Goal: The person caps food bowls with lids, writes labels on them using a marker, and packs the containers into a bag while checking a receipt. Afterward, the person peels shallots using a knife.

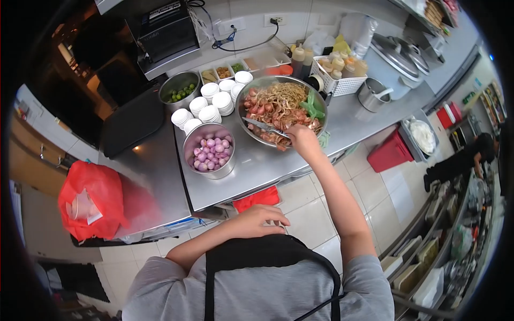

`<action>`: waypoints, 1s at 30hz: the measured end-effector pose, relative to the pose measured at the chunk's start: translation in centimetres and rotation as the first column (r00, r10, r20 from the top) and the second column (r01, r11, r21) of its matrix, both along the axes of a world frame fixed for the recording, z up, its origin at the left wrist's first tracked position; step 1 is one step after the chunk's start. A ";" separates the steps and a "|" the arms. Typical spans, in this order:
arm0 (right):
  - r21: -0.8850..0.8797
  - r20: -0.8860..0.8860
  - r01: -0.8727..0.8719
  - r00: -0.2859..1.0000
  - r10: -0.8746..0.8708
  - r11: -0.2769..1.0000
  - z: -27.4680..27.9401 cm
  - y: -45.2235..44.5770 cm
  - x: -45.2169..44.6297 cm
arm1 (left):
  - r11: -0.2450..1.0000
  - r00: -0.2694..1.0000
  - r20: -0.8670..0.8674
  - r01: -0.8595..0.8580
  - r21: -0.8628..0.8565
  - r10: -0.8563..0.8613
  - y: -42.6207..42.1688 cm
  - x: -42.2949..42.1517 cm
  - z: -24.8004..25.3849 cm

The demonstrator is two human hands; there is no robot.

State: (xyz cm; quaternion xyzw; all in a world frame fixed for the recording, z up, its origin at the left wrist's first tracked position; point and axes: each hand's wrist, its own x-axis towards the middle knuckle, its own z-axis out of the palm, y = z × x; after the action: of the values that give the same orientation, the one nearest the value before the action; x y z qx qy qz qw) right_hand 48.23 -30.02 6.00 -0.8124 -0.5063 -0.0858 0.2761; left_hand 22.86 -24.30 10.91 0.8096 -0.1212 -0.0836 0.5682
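My right hand [302, 140] is closed on the handle of a knife [261, 125], whose blade lies over the contents of a large steel bowl [239, 115]. Unpeeled red shallots [258, 107], dry brown stems [289, 92] and loose skins fill this bowl, with a piece of green plastic [312, 108] at its right side. In front of my apron, my left hand [261, 220] hangs with its fingers bent and apart; nothing shows in it. Peeled purple shallots [212, 153] sit in a steel pot [220, 172] left of the bowl.
Stacks of white cups [209, 113] and a pot of green limes [183, 93] stand behind the peeled shallots. Sauce bottles [337, 63] fill a white basket [345, 85] at the back right. A red plastic bag [93, 200] is at left. Far right, another person [461, 160] stands by shelves.
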 end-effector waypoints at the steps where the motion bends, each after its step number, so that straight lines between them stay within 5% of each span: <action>1: 0.004 -0.010 -0.023 1.000 0.023 1.000 -0.7 1.0 1.1 | 0.999 0.999 0.042 -0.012 0.030 0.011 -0.6 1.0 0.5; 3: -0.476 -0.060 0.057 0.993 -0.097 0.877 -1.4 2.7 2.5 | 0.995 0.990 0.109 -0.094 0.035 0.089 -1.3 2.5 1.0; 8: -0.580 -0.104 -0.069 0.995 0.011 0.812 -1.4 3.9 4.0 | 0.952 0.952 0.012 -0.306 -0.011 0.306 0.2 4.6 1.6; 11: -0.389 0.046 -0.075 0.994 0.100 0.918 -2.1 4.1 4.5 | 0.916 0.916 0.042 -0.400 0.012 0.399 2.7 5.7 1.8; 18: -0.536 -0.156 -0.100 0.988 0.018 0.838 4.0 4.2 6.4 | 0.690 0.683 0.152 -0.724 0.016 0.714 11.5 9.3 1.6; 20: -0.509 -0.201 -0.151 0.978 0.054 0.847 4.5 2.9 8.2 | 0.508 0.573 0.179 -0.805 0.306 0.800 13.6 10.9 1.7; 23: -0.295 -0.298 -0.252 0.941 0.162 0.922 4.0 1.7 11.3 | 0.439 0.535 0.295 -0.834 0.334 0.791 15.6 15.7 -3.1; 25: 0.044 -0.800 -0.282 0.565 0.203 0.958 3.2 1.5 13.0 | 0.377 0.506 0.345 -0.846 0.376 0.791 15.1 19.4 -4.6; 28: 0.071 -0.808 -0.273 0.548 0.216 0.959 4.7 2.0 13.5 | 0.155 0.453 0.483 -0.829 0.537 0.749 15.7 23.5 -9.0; 30: 0.108 -0.790 -0.284 0.557 0.255 0.953 4.3 2.4 14.3 | 0.141 0.435 0.393 -0.795 0.590 0.810 15.6 24.6 -9.7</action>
State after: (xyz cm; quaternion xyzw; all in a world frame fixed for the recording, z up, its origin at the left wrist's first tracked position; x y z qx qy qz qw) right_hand 62.57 -27.58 10.29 -0.6819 -0.4493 0.3364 0.4690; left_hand 47.47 -8.72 1.21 0.8930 0.3764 0.1841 0.1640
